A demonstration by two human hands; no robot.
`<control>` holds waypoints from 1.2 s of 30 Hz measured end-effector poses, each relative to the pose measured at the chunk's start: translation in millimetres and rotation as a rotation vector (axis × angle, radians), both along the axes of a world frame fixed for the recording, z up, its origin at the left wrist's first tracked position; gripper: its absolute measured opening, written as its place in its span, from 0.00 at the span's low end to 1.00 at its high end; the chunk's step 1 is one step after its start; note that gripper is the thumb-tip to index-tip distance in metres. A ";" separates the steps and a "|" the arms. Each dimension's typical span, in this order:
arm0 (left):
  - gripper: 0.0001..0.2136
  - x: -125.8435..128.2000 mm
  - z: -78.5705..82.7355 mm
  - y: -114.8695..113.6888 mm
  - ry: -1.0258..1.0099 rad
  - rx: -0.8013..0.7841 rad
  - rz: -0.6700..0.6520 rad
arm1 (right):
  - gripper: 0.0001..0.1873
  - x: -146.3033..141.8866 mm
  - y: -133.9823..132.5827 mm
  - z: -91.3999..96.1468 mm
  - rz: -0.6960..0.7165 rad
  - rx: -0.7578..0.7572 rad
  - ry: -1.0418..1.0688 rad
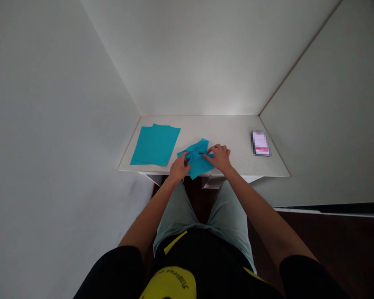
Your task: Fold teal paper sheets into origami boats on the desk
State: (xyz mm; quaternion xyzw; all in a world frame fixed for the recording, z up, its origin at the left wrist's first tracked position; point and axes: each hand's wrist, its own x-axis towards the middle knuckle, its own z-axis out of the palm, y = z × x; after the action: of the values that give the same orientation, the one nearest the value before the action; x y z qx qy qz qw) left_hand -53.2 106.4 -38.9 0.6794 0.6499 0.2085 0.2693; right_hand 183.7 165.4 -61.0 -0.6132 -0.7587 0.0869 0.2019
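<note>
A blue sheet of paper, creased and partly folded, lies between my hands near the front edge of the white desk. My left hand closes on its left side, thumb and fingers pinching the edge. On the right side, my right hand pinches another part of the sheet between thumb and fingers. The paper's top corner points away from me, and a lower corner reaches the desk's front edge. Some of the folds are hidden under my fingers.
Several flat blue sheets lie loosely stacked on the left of the white desk. A phone-like object, its screen pixelated, rests at the right. Walls close in the desk at the back and both sides.
</note>
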 end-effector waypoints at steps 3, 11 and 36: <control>0.29 1.8 -0.6 3.0 -0.059 -0.027 -0.004 | 0.18 -1.4 2.6 10.6 0.093 -0.105 0.011; 0.19 0.9 -12.4 7.9 -0.246 0.092 0.112 | 0.08 14.0 -3.4 21.3 0.142 -0.110 0.018; 0.31 3.1 7.1 -6.1 -0.931 -0.163 0.254 | 0.19 53.6 -89.7 46.1 0.249 -0.221 1.029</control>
State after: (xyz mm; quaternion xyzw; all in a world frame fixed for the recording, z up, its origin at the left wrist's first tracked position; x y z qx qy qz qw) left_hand -50.1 100.3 -31.7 0.4062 0.5525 0.4696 0.5561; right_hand 237.3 75.7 -14.9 -0.4147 -0.6152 0.4784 0.4698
